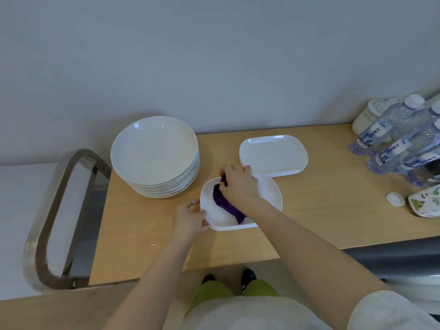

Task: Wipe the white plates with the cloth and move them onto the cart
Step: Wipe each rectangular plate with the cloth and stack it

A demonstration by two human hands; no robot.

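On table point(309, 210), right hand point(239, 184) pressing cloth point(222, 201) into plate point(269, 194)

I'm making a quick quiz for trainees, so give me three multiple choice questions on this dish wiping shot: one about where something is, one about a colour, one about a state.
1. Where is the stack of round plates?
A. beside the cart handle
B. among the water bottles
C. on the floor

2. What colour is the cloth?
A. yellow
B. purple
C. white

3. What is the left hand doing?
A. hanging idle
B. lifting a bottle
C. gripping the rim of the plate being wiped

Answers: 1 A, the stack sits at the handle end. 2 B, purple under the right hand. 3 C, its fingers curl on the rim.
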